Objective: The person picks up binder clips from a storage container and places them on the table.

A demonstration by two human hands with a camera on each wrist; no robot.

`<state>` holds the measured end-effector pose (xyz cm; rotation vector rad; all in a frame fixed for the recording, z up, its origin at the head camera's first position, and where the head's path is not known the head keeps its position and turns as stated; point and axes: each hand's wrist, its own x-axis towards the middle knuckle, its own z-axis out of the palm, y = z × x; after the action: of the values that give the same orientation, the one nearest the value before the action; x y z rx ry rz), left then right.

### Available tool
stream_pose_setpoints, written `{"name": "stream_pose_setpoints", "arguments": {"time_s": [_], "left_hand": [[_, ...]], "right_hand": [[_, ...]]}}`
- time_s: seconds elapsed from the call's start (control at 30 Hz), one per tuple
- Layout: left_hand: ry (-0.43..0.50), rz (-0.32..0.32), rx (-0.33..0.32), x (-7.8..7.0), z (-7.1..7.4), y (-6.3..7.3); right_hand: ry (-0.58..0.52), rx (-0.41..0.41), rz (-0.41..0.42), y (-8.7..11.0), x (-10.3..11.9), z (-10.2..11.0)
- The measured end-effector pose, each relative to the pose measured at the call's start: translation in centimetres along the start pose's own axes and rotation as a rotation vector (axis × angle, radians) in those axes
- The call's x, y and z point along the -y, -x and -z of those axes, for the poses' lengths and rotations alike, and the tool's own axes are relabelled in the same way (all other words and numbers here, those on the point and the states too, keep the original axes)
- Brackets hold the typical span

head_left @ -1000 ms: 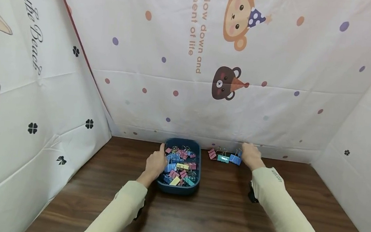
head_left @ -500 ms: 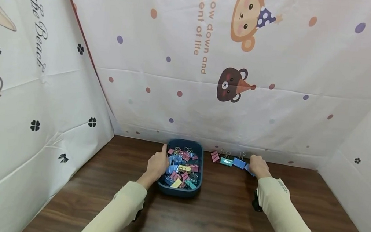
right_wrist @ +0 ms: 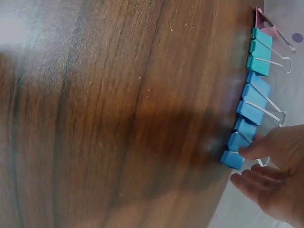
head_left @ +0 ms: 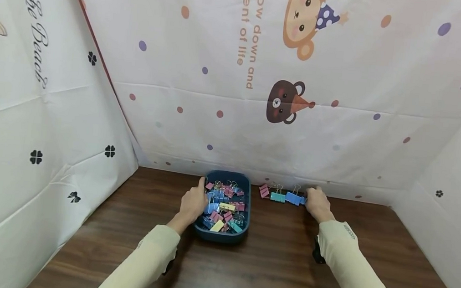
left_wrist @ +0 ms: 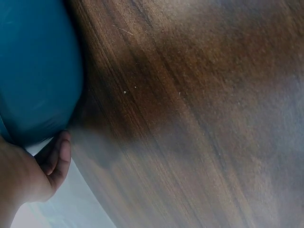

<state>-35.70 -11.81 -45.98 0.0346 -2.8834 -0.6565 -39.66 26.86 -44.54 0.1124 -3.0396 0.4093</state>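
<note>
My left hand (head_left: 193,201) holds the left wall of a dark blue plastic bin (head_left: 222,237), one finger stretched forward along its rim. In the left wrist view the curled fingers (left_wrist: 61,159) lie against the bin's outer wall. Binder clips in pink, blue, yellow and teal fill the bin. To its right, a row of binder clips runs along the back wall: a pink one (head_left: 264,191), a teal one (head_left: 278,197), and a blue one (head_left: 293,198). Beside these, my right hand (head_left: 318,204) has its thumb on the last blue clip (right_wrist: 232,159), the other fingers spread away from it.
A brown wood-grain table (head_left: 244,273) lies under everything. White printed cloth (head_left: 231,135) rises directly behind the bin and the clip row. More cloth closes off the left (head_left: 69,157) and right sides.
My right hand has brought the last blue clip from a tilted position into line against the row's right end. The left hand stays at the bin. The head view has shifted slightly.
</note>
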Motion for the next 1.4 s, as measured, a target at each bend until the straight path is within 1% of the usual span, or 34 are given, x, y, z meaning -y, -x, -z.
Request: {"name": "stream_pose_setpoints", "arguments": {"time_s": [0.17, 0.3, 0.47, 0.6, 0.73, 0.77, 0.9, 1.03, 1.1, 1.23, 1.4], "left_hand": [[0.005, 0.0, 0.006, -0.1, 0.1, -0.1], [0.001, 0.01, 0.006, 0.1, 0.2, -0.1], [-0.004, 0.01, -0.001, 0.3, 0.3, 0.0], [0.004, -0.007, 0.001, 0.0, 0.1, 0.1], [0.001, 0.001, 0.004, 0.1, 0.1, 0.0], [-0.001, 0.004, 0.007, 0.1, 0.1, 0.0], [0.001, 0.012, 0.023, 0.3, 0.1, -0.1], [0.003, 0.014, 0.028, 0.3, 0.2, -0.2], [0.007, 0.009, 0.021, 0.2, 0.3, -0.2], [0.01, -0.001, 0.015, -0.1, 0.3, -0.2], [0.006, 0.011, 0.02, -0.1, 0.1, -0.1]], "right_hand": [[0.038, -0.03, 0.001, -0.3, 1.4, 1.4], [0.019, -0.049, 0.028, -0.7, 3.7, 2.5], [0.001, -0.051, 0.127, -0.9, 7.9, 3.6], [-0.009, -0.033, 0.212, -0.4, 11.3, 4.0], [-0.027, 0.031, 0.306, -0.1, 15.2, 3.6], [-0.03, 0.058, 0.329, 0.0, 16.1, 3.5], [-0.043, 0.201, 0.416, 0.4, 19.4, 2.6], [-0.006, 0.356, 0.472, 0.7, 21.9, 1.6], [0.041, 0.41, 0.483, 0.7, 22.8, 1.1], [0.12, 0.456, 0.46, 0.8, 23.7, 0.5], [0.137, 0.505, 0.413, 0.7, 24.3, 0.0]]}}
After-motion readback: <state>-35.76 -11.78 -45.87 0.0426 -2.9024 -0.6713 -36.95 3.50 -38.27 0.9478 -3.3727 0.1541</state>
